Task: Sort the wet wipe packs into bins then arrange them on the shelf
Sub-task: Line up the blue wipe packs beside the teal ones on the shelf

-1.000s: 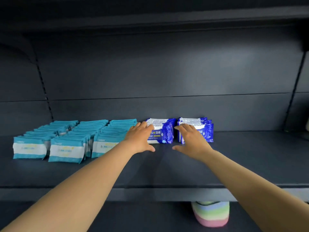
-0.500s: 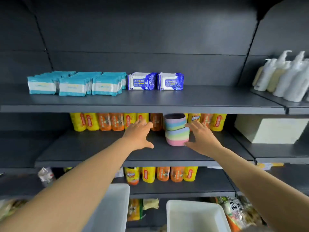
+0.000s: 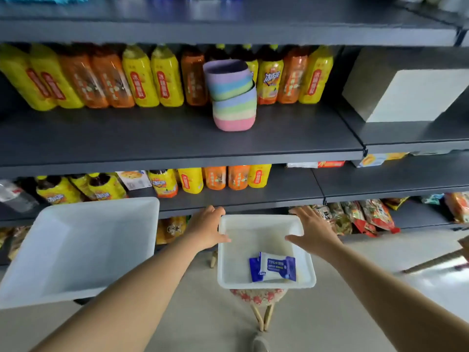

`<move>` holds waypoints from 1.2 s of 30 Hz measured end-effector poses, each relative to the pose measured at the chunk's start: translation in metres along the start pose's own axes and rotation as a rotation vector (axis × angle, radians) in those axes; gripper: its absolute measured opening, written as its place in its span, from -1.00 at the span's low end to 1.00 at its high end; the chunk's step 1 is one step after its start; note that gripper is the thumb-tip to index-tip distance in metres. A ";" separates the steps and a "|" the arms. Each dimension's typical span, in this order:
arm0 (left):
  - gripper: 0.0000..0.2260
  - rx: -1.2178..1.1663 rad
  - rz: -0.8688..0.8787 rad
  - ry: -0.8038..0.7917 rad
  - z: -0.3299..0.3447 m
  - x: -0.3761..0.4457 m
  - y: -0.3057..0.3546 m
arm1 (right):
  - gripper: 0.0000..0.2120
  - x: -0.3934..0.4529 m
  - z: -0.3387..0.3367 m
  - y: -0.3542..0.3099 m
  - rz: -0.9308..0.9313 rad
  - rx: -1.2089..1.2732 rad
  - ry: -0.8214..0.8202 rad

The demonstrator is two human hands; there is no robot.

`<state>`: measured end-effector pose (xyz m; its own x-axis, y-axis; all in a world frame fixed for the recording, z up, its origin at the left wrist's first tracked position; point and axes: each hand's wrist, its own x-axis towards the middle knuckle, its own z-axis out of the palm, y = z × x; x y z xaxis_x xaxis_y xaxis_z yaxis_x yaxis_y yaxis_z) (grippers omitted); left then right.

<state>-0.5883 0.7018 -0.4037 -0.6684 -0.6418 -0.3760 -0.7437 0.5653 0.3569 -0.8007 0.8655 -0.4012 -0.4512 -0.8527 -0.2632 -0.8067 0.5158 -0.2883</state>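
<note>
Step judged: restock run, last packs fetched from bin. Blue wet wipe packs lying at near edge of small white bin on stool. Left hand, right hand apart, fingers spread, nothing held, over bin's far corners. Next: packs to be gripped, lifted to top shelf.

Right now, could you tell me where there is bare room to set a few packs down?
The left white bin looks bare. The middle shelf is bare in front of the bottles, left of the striped cups. The right bin holds blue packs near its front.
</note>
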 end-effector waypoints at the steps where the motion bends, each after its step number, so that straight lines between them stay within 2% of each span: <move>1: -0.39 -0.038 -0.023 -0.029 0.019 0.010 0.001 | -0.31 0.005 0.013 0.013 0.016 0.005 -0.039; 7: -0.36 -0.407 -0.308 -0.153 0.130 0.064 0.005 | -0.36 0.049 0.082 0.087 0.080 0.066 -0.302; 13: -0.45 -0.516 -0.484 -0.248 0.226 0.115 -0.006 | -0.41 0.096 0.163 0.132 0.073 0.123 -0.466; 18: -0.49 -0.611 -0.627 -0.265 0.285 0.146 -0.017 | -0.43 0.123 0.229 0.146 0.069 0.170 -0.539; 22: -0.57 -0.757 -0.753 -0.265 0.310 0.156 -0.020 | -0.41 0.135 0.253 0.147 0.016 0.111 -0.539; 25: -0.69 -0.847 -0.809 -0.209 0.319 0.161 -0.021 | -0.42 0.145 0.257 0.149 0.016 0.098 -0.608; 30: -0.86 -0.897 -0.830 -0.201 0.324 0.172 -0.018 | -0.43 0.163 0.254 0.150 -0.031 0.067 -0.651; 36: -0.74 -0.822 -0.765 -0.165 0.324 0.175 -0.012 | -0.58 0.192 0.235 0.149 -0.067 -0.040 -0.517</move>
<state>-0.7022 0.7504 -0.7507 -0.0824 -0.5617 -0.8232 -0.7621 -0.4968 0.4152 -0.9180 0.7976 -0.7109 -0.1588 -0.7263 -0.6688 -0.8458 0.4494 -0.2873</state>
